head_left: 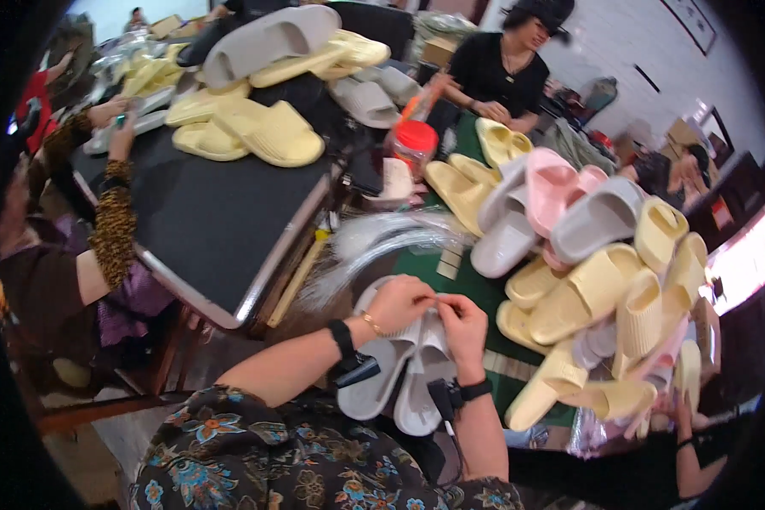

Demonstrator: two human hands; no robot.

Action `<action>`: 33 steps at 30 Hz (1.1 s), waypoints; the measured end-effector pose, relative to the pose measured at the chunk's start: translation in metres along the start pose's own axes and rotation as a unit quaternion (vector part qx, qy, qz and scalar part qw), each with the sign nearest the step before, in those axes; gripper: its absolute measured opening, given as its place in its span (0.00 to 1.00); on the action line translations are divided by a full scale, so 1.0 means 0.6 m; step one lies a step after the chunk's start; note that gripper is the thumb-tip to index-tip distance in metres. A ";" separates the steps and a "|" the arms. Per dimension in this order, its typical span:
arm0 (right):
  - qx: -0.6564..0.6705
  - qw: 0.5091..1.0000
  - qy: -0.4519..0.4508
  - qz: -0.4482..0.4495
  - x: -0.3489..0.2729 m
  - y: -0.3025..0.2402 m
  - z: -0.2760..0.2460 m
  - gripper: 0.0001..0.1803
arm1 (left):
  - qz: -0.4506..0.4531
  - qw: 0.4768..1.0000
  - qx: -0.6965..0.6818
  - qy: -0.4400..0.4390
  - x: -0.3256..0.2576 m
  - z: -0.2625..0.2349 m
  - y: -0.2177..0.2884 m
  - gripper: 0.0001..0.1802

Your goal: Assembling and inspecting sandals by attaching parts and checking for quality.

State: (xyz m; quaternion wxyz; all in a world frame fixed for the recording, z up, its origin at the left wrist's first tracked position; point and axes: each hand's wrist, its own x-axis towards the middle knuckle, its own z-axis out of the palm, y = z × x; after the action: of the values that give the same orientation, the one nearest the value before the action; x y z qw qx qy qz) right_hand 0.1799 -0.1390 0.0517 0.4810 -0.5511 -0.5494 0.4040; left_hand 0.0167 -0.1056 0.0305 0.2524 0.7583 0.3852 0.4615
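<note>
A pair of light grey slippers, the left slipper (370, 382) and the right slipper (420, 395), lies side by side close in front of my body. My left hand (399, 306) and my right hand (463, 330) meet over the far end of the pair, fingertips almost touching. Both are closed in a pinch. Whatever sits between the fingertips is too small to make out. Just beyond my hands is a bundle of thin, clear plastic strands (391, 238).
Yellow, pink and grey slippers (582, 293) are heaped on the green table (506, 395) to my right. A red-lidded jar (415, 146) stands ahead. Left is a black-topped table (221, 221) with more slippers (272, 132). Co-workers sit left (51, 255) and across (501, 76); another's hand (684, 416) shows at right.
</note>
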 end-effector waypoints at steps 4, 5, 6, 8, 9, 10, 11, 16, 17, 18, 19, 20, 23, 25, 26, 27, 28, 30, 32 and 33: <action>0.007 1.000 0.023 -0.006 0.000 0.014 -0.015 0.07 | 0.016 1.000 0.003 -0.012 0.008 0.001 0.023 0.06; 0.020 0.999 0.033 -0.006 0.000 0.006 -0.013 0.07 | -0.008 1.000 0.006 -0.026 0.009 -0.001 0.028 0.05; 0.039 0.999 0.023 -0.001 0.000 0.006 -0.014 0.05 | -0.009 1.000 0.017 -0.016 0.008 -0.001 0.027 0.05; 0.033 0.999 0.012 0.009 -0.001 0.007 -0.008 0.04 | -0.039 0.999 -0.012 0.003 0.002 0.003 0.020 0.05; 0.036 0.999 0.008 0.005 -0.002 0.005 -0.007 0.04 | -0.053 0.998 -0.021 0.005 0.001 0.003 0.021 0.06; 0.031 0.999 0.005 0.008 -0.002 0.003 -0.006 0.04 | -0.053 0.998 -0.016 0.009 0.001 0.003 0.020 0.06; 0.027 1.000 0.003 0.010 -0.001 0.002 -0.004 0.04 | -0.050 0.999 -0.009 -0.002 0.002 0.001 0.019 0.06; 0.026 1.000 -0.004 0.003 0.005 0.003 -0.002 0.04 | -0.006 1.000 -0.008 -0.003 0.006 -0.003 0.011 0.05; -0.011 1.000 -0.003 -0.002 0.005 0.005 -0.005 0.04 | -0.011 1.000 -0.009 -0.010 0.005 -0.004 0.012 0.05; -0.048 0.999 0.000 -0.007 0.004 0.008 -0.006 0.04 | -0.008 1.000 -0.004 -0.008 0.005 -0.003 0.010 0.05; -0.040 0.999 0.009 -0.020 0.002 0.012 -0.006 0.04 | -0.004 1.000 -0.009 -0.013 0.006 0.000 0.010 0.05; -0.037 0.999 0.009 -0.026 -0.001 0.012 -0.007 0.04 | 0.000 1.000 -0.013 -0.018 0.006 0.002 0.011 0.05; -0.119 0.991 0.018 -0.051 0.000 0.007 -0.005 0.04 | -0.016 0.998 0.026 -0.061 0.011 -0.005 0.016 0.06; -0.069 0.997 0.007 -0.029 -0.004 0.002 -0.003 0.04 | -0.020 0.998 0.020 -0.063 0.001 -0.003 0.020 0.06; -0.052 0.999 0.009 -0.011 -0.006 0.000 -0.003 0.04 | -0.035 0.998 -0.012 -0.055 -0.002 0.000 0.021 0.06; -0.051 0.999 0.009 -0.013 -0.007 0.005 -0.005 0.04 | -0.051 0.996 -0.046 -0.049 -0.004 0.000 0.025 0.07; 0.013 1.000 0.019 -0.002 -0.007 0.010 -0.007 0.03 | -0.051 0.997 -0.045 -0.048 -0.002 -0.001 0.025 0.07; 0.075 0.997 0.027 0.012 -0.008 0.009 -0.007 0.03 | -0.080 0.993 -0.073 -0.045 0.003 -0.004 0.023 0.07; 0.066 0.998 0.015 -0.002 -0.009 -0.003 -0.002 0.03 | -0.062 0.995 -0.055 -0.046 0.002 -0.006 0.019 0.06; 0.065 0.998 0.014 0.000 -0.008 0.001 -0.003 0.03 | -0.048 0.996 -0.054 -0.047 0.004 -0.007 0.019 0.06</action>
State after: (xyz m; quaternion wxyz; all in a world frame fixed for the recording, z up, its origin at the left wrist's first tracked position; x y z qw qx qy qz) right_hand 0.1816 -0.1436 0.0514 0.5235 -0.5238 -0.5155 0.4311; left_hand 0.0174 -0.1101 0.0419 0.3329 0.7448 0.3832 0.4331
